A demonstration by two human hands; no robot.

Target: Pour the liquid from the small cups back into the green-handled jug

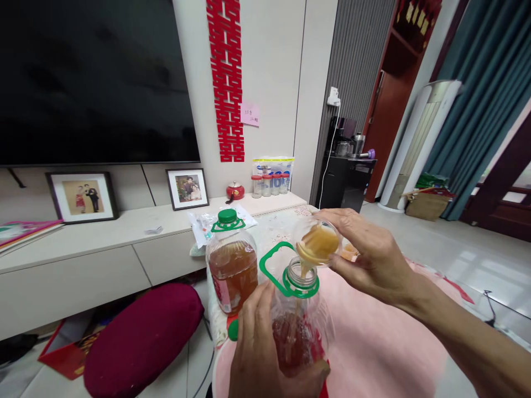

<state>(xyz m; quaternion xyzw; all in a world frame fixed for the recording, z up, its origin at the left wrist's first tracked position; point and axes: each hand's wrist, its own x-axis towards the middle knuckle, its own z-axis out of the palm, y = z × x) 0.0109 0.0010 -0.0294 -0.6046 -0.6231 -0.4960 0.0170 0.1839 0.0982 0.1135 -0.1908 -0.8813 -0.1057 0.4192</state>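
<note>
My right hand grips a small clear plastic cup and tilts it over an open bottle neck. Amber liquid runs from its lip into the large clear plastic bottle, which is partly filled with reddish-brown liquid. A green carry handle sticks out from the neck. My left hand is wrapped round the bottle's lower side. Beside that hand shows a green cap, partly hidden. Behind it to the left stands a second bottle of brown liquid, closed with a green cap.
The table has a pink cover. A maroon cushioned stool stands at the lower left. Along the wall, a low white cabinet bears picture frames, small red-lidded jars and a red pot. Plastic packaging lies behind the capped bottle.
</note>
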